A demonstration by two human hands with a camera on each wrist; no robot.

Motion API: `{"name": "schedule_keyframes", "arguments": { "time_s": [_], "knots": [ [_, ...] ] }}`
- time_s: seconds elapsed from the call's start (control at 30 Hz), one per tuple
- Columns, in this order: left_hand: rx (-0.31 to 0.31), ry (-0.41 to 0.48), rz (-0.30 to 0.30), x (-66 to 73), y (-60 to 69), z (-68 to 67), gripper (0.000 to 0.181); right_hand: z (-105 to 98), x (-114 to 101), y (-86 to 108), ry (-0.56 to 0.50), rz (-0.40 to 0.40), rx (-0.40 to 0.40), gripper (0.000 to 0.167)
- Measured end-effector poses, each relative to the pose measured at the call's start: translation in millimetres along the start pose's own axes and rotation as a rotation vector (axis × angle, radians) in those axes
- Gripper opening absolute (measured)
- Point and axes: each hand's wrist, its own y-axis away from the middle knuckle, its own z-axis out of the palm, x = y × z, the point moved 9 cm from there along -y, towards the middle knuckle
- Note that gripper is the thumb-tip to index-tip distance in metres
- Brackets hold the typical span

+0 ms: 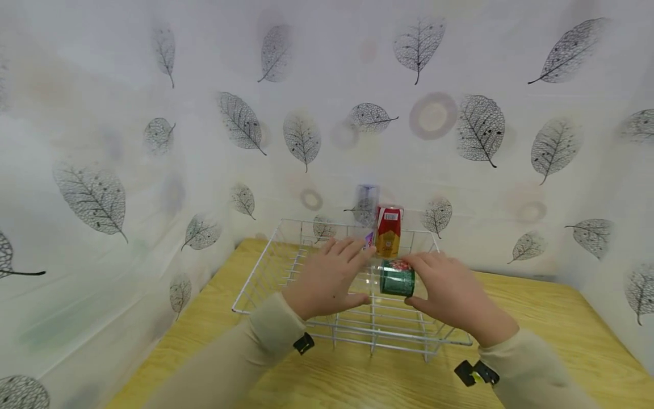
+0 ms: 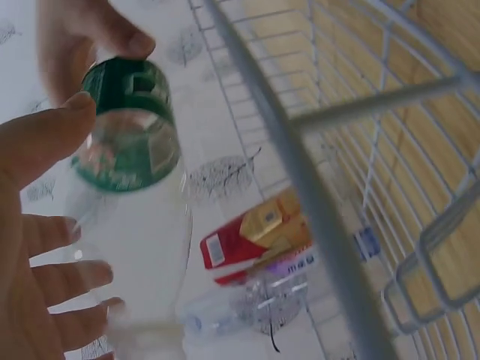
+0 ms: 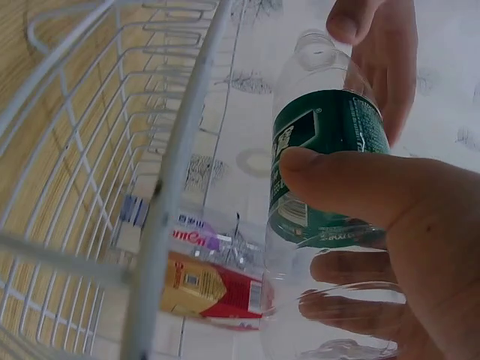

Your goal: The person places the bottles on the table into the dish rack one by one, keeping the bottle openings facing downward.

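Note:
A clear plastic bottle [image 1: 397,278] with a green label lies sideways in the air above the white wire basket [image 1: 255,276], its neck toward the left. My right hand [image 1: 455,292] grips the bottle's base end; in the right wrist view the thumb lies across the label [image 3: 330,135] and the fingers show behind the clear wall. Beside the neck end is my left hand [image 1: 329,278], fingers extended and thumb apart. Whether it touches the bottle cannot be told. Past the hands, a red and gold carton [image 1: 389,232] stands upright in the basket.
Next to the carton is another clear bottle [image 1: 367,199] with a purple label [image 3: 196,236]. The basket rests on a yellow wood-grain table [image 1: 536,324]. A pale leaf-print sheet [image 1: 337,68] hangs behind and along the sides.

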Motion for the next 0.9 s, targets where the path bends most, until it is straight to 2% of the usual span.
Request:
{"name": "schedule_keyframes", "arguments": {
  "time_s": [0.1, 0.2, 0.43, 0.6, 0.77, 0.9],
  "knots": [
    [0.023, -0.008, 0.018, 9.5, -4.4, 2.2, 0.096, -1.7, -11.0, -3.1, 0.018, -0.026, 0.013, 0.082],
    [0.047, 0.002, 0.012, 14.1, -6.6, 4.4, 0.098, -3.2, -18.0, -5.7, 0.015, -0.042, 0.03, 0.08],
    [0.071, 0.021, -0.033, 16.3, -5.9, 12.6, 0.091, -0.2, -24.2, -7.1, 0.004, -0.068, 0.078, 0.079],
    [0.078, 0.018, -0.027, 16.7, -3.1, 16.6, 0.08, 2.2, -26.8, -7.7, 0.018, -0.081, 0.087, 0.081],
    [0.076, 0.056, -0.026, 12.3, -0.1, 21.1, 0.08, 2.6, -26.1, -7.9, 0.017, -0.088, 0.083, 0.084],
    [0.092, 0.156, -0.065, 1.3, 3.7, 24.0, 0.082, -2.5, -16.9, -5.3, -0.097, -0.034, 0.104, 0.086]
  ]
}}
